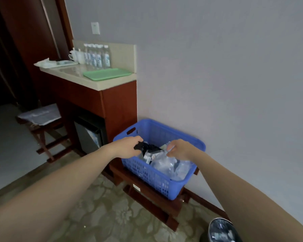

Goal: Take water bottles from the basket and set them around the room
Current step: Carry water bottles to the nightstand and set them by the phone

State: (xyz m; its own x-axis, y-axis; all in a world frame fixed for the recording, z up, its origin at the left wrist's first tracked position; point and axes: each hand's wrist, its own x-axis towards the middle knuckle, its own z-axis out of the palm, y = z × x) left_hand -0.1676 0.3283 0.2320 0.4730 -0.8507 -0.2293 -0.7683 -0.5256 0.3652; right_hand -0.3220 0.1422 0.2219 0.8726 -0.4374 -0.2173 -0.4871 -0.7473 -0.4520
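- A blue plastic mesh basket (152, 179) stands on a low dark wooden rack (147, 194), close to the grey wall.
- Inside it lie clear plastic water bottles (173, 168) in a blurred pile.
- The left hand (129, 147) curls its fingers round a black object (148, 147) in the basket.
- The right hand (179, 149) pinches the clear plastic at the top of this pile.
- A row of labelled water bottles (97, 55) stands on the beige counter (101, 83), behind a flat green tray (107, 73).
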